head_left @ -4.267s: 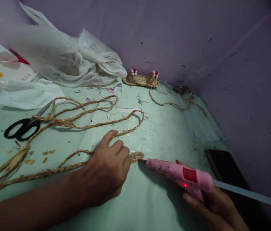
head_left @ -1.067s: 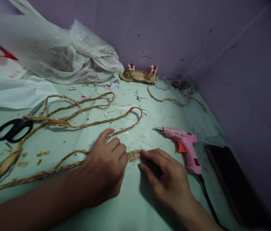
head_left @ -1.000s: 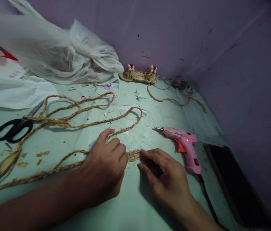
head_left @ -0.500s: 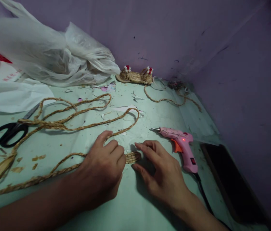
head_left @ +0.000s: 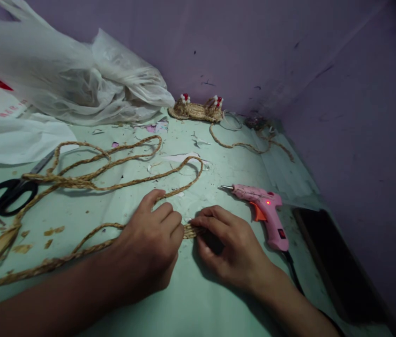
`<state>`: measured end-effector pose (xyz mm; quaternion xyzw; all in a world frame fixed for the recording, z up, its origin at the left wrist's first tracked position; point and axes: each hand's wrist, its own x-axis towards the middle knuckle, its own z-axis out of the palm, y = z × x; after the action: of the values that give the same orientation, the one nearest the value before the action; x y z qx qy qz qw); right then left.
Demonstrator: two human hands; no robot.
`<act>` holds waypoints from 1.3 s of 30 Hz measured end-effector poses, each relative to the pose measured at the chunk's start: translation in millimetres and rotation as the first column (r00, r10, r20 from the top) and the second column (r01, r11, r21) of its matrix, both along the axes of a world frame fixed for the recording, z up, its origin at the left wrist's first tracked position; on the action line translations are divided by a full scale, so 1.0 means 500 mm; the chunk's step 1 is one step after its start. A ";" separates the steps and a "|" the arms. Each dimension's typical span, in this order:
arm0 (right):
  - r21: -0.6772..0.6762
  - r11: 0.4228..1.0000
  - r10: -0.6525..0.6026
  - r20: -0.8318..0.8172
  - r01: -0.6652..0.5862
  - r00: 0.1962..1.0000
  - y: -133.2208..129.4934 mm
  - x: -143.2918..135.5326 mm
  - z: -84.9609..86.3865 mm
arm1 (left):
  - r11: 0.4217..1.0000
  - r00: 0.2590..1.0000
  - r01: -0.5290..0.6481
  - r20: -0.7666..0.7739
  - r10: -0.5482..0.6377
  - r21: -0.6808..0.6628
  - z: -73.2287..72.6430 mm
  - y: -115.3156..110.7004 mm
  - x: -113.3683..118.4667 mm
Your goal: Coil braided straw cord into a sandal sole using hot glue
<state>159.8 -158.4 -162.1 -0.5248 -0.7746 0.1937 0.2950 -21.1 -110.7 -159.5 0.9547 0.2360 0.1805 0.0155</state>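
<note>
Between my hands lies a small flat piece of coiled straw rope point(head_left: 190, 231), mostly covered by fingers. My left hand point(head_left: 152, 238) is closed on its left part, with the fingers curled. At the right end, my right hand point(head_left: 227, 241) pinches the piece between thumb and fingers. A long braided straw rope point(head_left: 138, 181) runs out from under my left hand and loops across the table to the left. Right of my right hand lies a pink glue gun point(head_left: 263, 206), its red light on and its metal nozzle pointing left.
Black-handled scissors point(head_left: 10, 196) lie at the left under the rope. White plastic bags point(head_left: 120, 79) fill the back left. Near the wall sits a straw piece with red and white beads point(head_left: 198, 111). A dark phone point(head_left: 338, 267) and the glue gun's cord point(head_left: 294, 276) are at right.
My right hand has moved slightly left and its fingers have closed onto the end of the straw piece. My left hand stays in place.
</note>
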 end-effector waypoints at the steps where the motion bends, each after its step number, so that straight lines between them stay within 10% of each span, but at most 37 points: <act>1: 0.008 1.000 0.007 -0.005 -0.007 1.000 0.002 0.000 -0.001 | 1.000 1.000 0.006 -0.003 -0.006 -0.002 0.000 0.001 0.000; 23: -0.156 0.986 0.053 -0.038 -0.059 0.998 0.003 0.014 0.017 | 0.999 0.999 0.034 0.017 -0.034 -0.009 0.004 0.009 0.000; 39: -0.011 0.996 -0.079 0.258 0.084 0.963 0.009 -0.050 0.021 | 0.984 0.996 -0.085 -0.002 0.086 -0.159 0.015 0.006 -0.010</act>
<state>134.7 -153.9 -151.8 -0.5802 -0.7819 0.1201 0.1938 -26.3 -107.8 -152.2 0.9390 0.2903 0.1641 0.0842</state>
